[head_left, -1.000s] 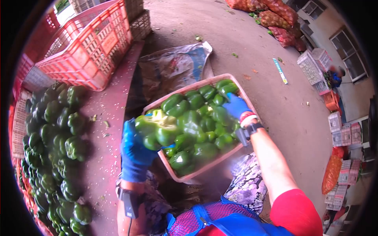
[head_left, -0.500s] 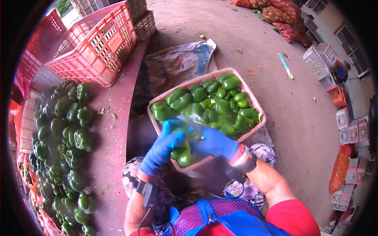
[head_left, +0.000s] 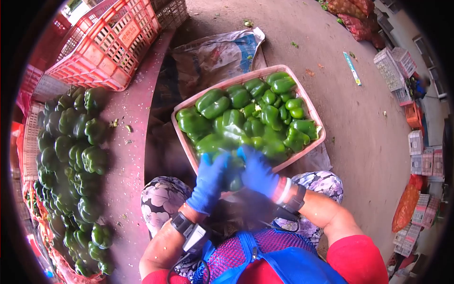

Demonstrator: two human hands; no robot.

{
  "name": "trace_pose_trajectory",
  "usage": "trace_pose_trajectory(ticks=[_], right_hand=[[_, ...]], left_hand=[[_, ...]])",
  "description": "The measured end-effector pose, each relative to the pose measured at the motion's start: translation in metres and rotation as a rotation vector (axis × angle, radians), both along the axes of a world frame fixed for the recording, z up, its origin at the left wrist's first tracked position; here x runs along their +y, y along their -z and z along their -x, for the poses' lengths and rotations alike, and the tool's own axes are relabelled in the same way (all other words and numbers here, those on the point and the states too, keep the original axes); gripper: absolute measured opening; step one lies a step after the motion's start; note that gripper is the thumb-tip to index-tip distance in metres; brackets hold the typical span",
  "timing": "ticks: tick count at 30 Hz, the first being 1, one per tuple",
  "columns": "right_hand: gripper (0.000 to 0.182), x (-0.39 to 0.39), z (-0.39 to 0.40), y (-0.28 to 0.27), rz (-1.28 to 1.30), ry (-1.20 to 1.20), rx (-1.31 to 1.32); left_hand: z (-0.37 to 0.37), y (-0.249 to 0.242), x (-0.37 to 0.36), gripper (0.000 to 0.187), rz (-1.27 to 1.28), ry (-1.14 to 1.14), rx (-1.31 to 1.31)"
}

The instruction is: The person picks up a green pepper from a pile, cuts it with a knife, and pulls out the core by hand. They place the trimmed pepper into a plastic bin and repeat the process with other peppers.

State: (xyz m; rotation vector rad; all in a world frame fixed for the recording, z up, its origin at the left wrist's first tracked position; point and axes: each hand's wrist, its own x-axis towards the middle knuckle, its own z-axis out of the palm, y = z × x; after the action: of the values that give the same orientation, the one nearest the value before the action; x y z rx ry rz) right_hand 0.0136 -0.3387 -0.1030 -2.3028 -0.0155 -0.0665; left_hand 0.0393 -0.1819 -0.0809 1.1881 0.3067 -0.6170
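Note:
A pink crate (head_left: 308, 97) full of green bell peppers (head_left: 239, 97) stands in front of my knees. My left hand (head_left: 209, 182), in a blue glove, reaches over its near edge, fingers bent around the side of a pepper. Opposite it, my right hand (head_left: 259, 173), also in a blue glove, has its fingers on the peppers at the same near edge. Blur hides the fingertips and whatever lies between the two hands. A pale, shiny patch (head_left: 234, 132) shows on the peppers just beyond my fingers.
Many green peppers (head_left: 78, 156) lie piled on a reddish platform (head_left: 130, 156) at the left. Red crates (head_left: 116, 45) stand at the upper left. A torn sack (head_left: 213, 59) lies beyond the crate. Filled sacks (head_left: 354, 23) and stacked crates (head_left: 416, 151) line the right.
Both hands have moved down toward the crate's near edge and apart. The peppers between them earlier are no longer seen raised. The view has shifted slightly.

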Motion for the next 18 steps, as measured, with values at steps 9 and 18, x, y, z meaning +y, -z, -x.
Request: trace_pose_trajectory(ticks=[9, 18], right_hand=[[0.035, -0.058, -0.048, -0.040, -1.128, 0.531, 0.087], [0.034, -0.074, -0.025, -0.050, -1.119, 0.325, 0.275]], left_hand=[[-0.071, 0.004, 0.024, 0.061, -0.354, -0.040, -0.211], [-0.100, 0.078, 0.029, 0.065, -1.382, 0.927, -0.854]])
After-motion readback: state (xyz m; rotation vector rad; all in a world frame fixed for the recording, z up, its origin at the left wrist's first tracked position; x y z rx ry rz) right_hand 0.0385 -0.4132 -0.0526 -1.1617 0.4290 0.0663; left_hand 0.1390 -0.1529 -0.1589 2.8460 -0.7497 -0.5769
